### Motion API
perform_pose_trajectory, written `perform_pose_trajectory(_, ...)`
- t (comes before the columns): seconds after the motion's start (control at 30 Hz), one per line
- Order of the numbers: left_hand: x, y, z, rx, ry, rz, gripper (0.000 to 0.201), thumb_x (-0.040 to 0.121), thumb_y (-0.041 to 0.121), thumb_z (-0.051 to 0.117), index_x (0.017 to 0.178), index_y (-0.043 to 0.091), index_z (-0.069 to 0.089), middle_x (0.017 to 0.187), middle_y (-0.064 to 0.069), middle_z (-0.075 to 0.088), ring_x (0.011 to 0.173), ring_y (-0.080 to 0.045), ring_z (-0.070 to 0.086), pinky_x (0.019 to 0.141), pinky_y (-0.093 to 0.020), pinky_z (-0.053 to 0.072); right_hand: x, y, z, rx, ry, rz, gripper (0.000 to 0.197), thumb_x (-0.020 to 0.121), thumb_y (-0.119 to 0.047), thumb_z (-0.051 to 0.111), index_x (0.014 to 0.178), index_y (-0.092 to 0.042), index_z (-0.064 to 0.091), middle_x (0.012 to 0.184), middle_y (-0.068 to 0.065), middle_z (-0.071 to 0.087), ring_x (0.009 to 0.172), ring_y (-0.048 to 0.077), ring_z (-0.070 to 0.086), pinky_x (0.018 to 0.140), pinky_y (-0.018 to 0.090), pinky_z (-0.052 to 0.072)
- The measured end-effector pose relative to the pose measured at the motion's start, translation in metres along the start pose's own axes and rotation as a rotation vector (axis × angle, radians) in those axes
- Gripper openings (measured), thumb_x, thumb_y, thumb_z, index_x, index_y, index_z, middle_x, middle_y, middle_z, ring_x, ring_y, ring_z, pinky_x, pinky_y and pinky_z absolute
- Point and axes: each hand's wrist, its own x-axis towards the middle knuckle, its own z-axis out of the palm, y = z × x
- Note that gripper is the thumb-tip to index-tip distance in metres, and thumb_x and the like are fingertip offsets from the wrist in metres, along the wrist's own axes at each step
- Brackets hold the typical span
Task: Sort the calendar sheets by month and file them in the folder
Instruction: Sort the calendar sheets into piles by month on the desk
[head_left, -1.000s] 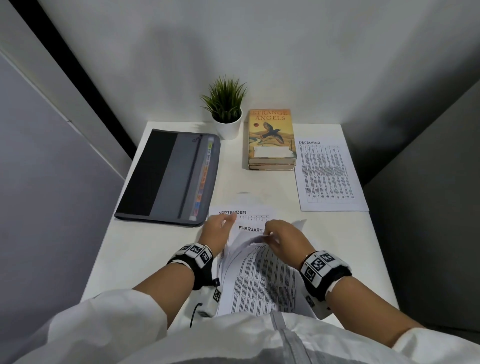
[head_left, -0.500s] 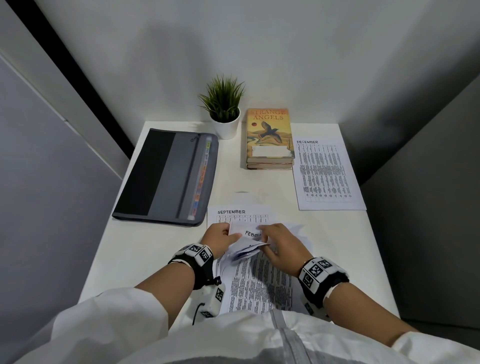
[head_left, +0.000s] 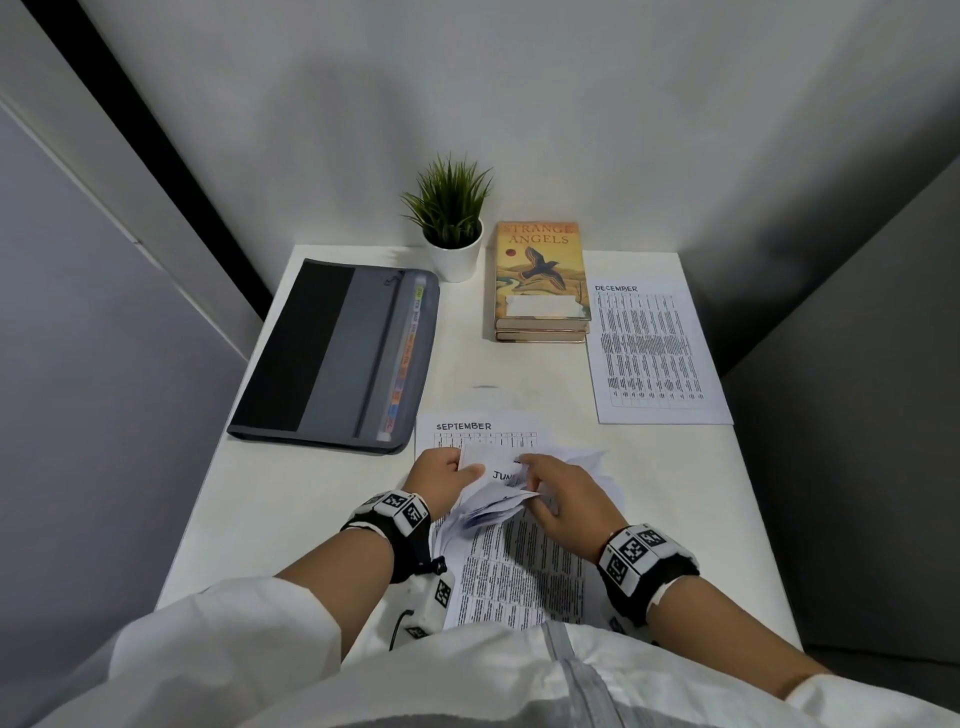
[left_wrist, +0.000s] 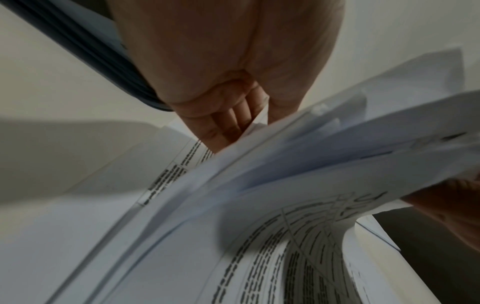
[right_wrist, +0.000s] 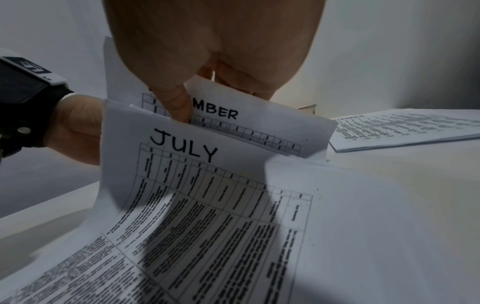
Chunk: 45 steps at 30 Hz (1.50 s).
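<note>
A stack of calendar sheets (head_left: 514, 566) lies at the table's near middle, its far ends curled up. My left hand (head_left: 467, 470) grips the stack's far left edge, thumb on a sheet headed JUN (head_left: 501, 474). My right hand (head_left: 530, 478) pinches several lifted sheets. In the right wrist view its thumb (right_wrist: 176, 102) sits between the JULY sheet (right_wrist: 187, 185) and a sheet ending in MBER (right_wrist: 246, 121). A SEPTEMBER sheet (head_left: 467, 427) lies flat beneath. The grey and black folder (head_left: 337, 353) lies shut at the left. A DECEMBER sheet (head_left: 654, 353) lies apart at the right.
Two stacked books (head_left: 540, 280) and a small potted plant (head_left: 452, 218) stand at the back of the white table (head_left: 291, 499). Grey walls close in on the left, back and right. The folder's coloured index tabs (head_left: 405, 353) show through its mesh pocket.
The FEBRUARY sheet that showed on top is now turned back, and a JUN sheet shows instead. My right hand has leafed further through the stack; my left hand has stayed on the edge.
</note>
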Motion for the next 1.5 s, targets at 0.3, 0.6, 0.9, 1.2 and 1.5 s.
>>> perform_pose_trajectory(0.3,-0.0056,0.0058,-0.0019,0.011,0.017,0.022,0.048,0.095,0.017,0.058,0.06,0.018,0.026,0.057,0.001,0.024,0.052,-0.015,0.022,0.052,-0.03,0.018,-0.0025,0.0044,0.0022,0.016,0.019,0.01,0.008,0.082,-0.026,0.052,0.089,-0.026,0.048,0.096,-0.007,0.054,0.096,0.012,0.048,0.071,0.031,0.047)
perform_pose_trajectory(0.6,-0.0091,0.0073,0.0014,-0.117,-0.014,-0.002,0.007,0.087,0.011,0.069,0.092,0.008,0.071,0.086,-0.004,0.072,0.078,-0.018,0.067,0.075,-0.03,0.055,-0.002,0.006,0.0064,0.011,0.044,-0.021,0.011,0.084,-0.018,0.057,0.088,-0.023,0.048,0.104,-0.006,0.058,0.098,0.012,0.047,0.077,0.03,0.043)
perform_pose_trajectory(0.9,-0.0035,0.0049,0.0006,-0.008,0.041,-0.001,0.039,0.09,0.014,0.065,0.057,0.012,0.046,0.053,0.005,0.037,0.047,-0.009,0.034,0.047,-0.02,0.029,-0.0029,0.0053,0.0064,0.02,0.071,-0.038,0.013,0.085,-0.019,0.057,0.086,-0.025,0.046,0.115,-0.007,0.056,0.101,0.012,0.053,0.08,0.03,0.047)
perform_pose_trajectory(1.2,-0.0028,0.0034,0.0014,-0.065,0.012,-0.004,0.028,0.089,0.013,0.066,0.064,0.016,0.053,0.059,0.003,0.052,0.053,-0.009,0.044,0.047,-0.01,0.032,-0.0035,0.0054,0.007,0.011,0.068,-0.029,0.008,0.085,-0.016,0.058,0.088,-0.018,0.051,0.095,-0.005,0.055,0.093,0.015,0.044,0.076,0.032,0.042)
perform_pose_trajectory(1.5,-0.0045,0.0029,0.0032,-0.106,-0.023,-0.024,0.011,0.087,0.012,0.069,0.097,0.008,0.07,0.088,-0.003,0.072,0.08,-0.017,0.067,0.071,-0.022,0.052,-0.0036,0.0058,0.0051,0.047,0.08,-0.039,0.008,0.088,-0.019,0.058,0.086,-0.018,0.05,0.127,-0.007,0.052,0.11,0.009,0.049,0.083,0.024,0.042)
